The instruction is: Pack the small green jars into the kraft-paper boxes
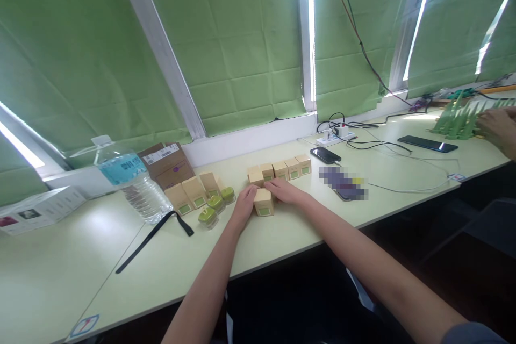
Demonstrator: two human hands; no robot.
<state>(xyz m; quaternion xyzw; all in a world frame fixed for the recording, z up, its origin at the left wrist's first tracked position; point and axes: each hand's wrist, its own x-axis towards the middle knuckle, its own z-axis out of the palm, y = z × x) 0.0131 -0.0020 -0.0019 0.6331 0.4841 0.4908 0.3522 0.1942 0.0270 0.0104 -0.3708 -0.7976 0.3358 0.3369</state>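
Note:
A small tan cardboard box (264, 205) with a green label stands on the table in front of me. My left hand (244, 207) wraps its left side, with fingers closed toward the back edge. From the right, my right hand (285, 192) closes its fingers at the box's back right corner. Just behind my hands is another tan box (256, 176), and a row of several matching boxes (281, 170) runs behind it. To the left sit three clear containers with green lids (216, 203), beside more tan boxes (193, 192).
A large water bottle (135, 183) leans at the left near a black strap (153, 239), a brown carton (167, 166) and white boxes (44, 209). Rightward lie phones (325, 155), a power strip (334, 138) and cables. Another person's hand (500, 129) is by green spiky pieces (455, 121).

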